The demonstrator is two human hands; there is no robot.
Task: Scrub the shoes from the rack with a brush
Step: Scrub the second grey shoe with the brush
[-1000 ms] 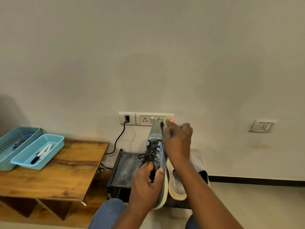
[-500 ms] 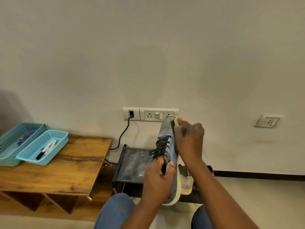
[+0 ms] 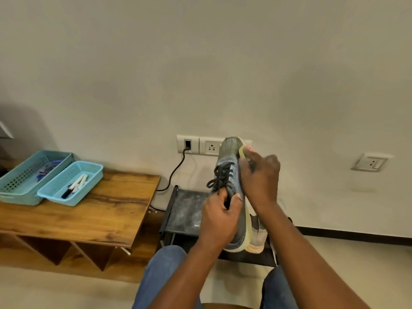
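A grey-blue sneaker (image 3: pixel 230 166) with black laces and a pale yellow sole stands toe-up in front of me. My left hand (image 3: pixel 219 216) grips it around the heel and collar. My right hand (image 3: pixel 259 178) is curled against the sole side near the toe, holding a brush (image 3: pixel 249 149) of which only a small red tip shows. Behind the held shoe, a second pale shoe (image 3: pixel 257 238) sits on the low black shoe rack (image 3: pixel 185 210).
A wooden bench (image 3: pixel 89 210) stands at the left with two turquoise baskets (image 3: pixel 71 184), one holding markers. A switch plate (image 3: pixel 196 144) with a plugged black cable is on the wall. Another socket (image 3: pixel 370 162) is at the right. My knees are at the bottom.
The shoe and both hands have shifted slightly right in the view as my head moved. My right hand stays at the toe end of the sole.
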